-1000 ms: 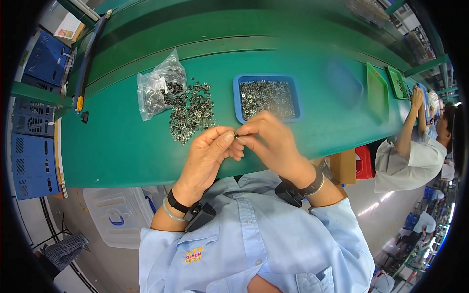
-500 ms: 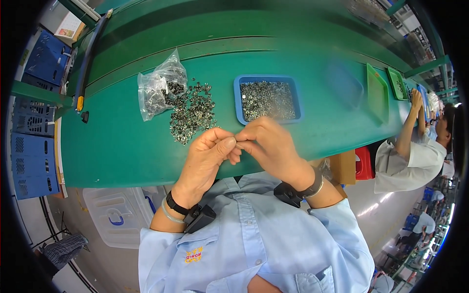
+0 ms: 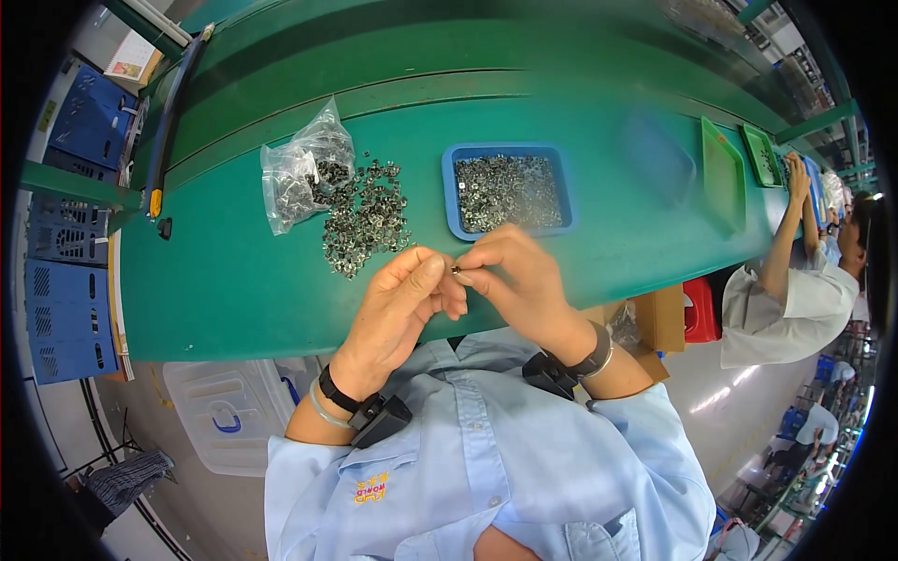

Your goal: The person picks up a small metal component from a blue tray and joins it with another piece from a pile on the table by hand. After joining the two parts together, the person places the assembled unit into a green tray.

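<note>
Pinched between the thumb and forefinger of my right hand (image 3: 524,285) is a small dark metal part (image 3: 456,269); its exact kind is too small to make out. My left hand (image 3: 393,304) meets it at the fingertips, thumb and forefinger closed and the other fingers curled. Whatever the left fingers hold is hidden. Just beyond my left hand, a loose heap of small shiny metal parts (image 3: 369,222) spreads over the green tabletop (image 3: 224,299). Past my right hand stands a blue tray (image 3: 452,206) holding many similar metal parts (image 3: 505,192).
An open clear plastic bag (image 3: 288,182) with metal parts lies against the heap's left side. Green trays (image 3: 722,178) stand far right, near a co-worker (image 3: 790,299). Below the table's front edge are a clear lidded bin (image 3: 229,416) and a cardboard box (image 3: 659,323).
My fingertips have parted slightly, and the small metal part now shows at the right fingertips. Both hands stay in nearly the same place.
</note>
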The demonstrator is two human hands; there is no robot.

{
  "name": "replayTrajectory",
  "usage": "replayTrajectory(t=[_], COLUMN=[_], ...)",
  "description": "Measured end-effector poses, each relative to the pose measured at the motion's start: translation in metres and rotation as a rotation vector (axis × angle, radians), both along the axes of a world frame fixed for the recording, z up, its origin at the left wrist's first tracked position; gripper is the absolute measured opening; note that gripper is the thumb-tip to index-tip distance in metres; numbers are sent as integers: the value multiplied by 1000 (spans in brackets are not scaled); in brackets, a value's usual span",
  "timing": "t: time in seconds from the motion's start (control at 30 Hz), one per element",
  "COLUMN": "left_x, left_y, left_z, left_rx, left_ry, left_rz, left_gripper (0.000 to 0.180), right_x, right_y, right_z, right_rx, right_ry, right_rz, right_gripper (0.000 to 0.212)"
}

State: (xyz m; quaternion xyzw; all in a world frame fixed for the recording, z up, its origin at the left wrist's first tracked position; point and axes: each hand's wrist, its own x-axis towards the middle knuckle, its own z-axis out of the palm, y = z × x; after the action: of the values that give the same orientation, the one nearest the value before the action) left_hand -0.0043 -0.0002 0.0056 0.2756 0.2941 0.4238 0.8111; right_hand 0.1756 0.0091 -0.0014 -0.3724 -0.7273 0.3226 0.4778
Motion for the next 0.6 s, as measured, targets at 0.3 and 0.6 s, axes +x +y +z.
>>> replayTrajectory(t=[0.3,0.6], left_x=[2,5], left_y=[-2,0], left_z=[-1,-6], left_rx=[45,62], left_ry=[59,51], left_rz=[-7,16], left_gripper=[15,12], right_x=[1,2], right_y=[-3,-3], right_z=[-4,-10], right_rx=[-9,-6], right_ry=[57,72], right_rz=[6,13], right_gripper=[19,19])
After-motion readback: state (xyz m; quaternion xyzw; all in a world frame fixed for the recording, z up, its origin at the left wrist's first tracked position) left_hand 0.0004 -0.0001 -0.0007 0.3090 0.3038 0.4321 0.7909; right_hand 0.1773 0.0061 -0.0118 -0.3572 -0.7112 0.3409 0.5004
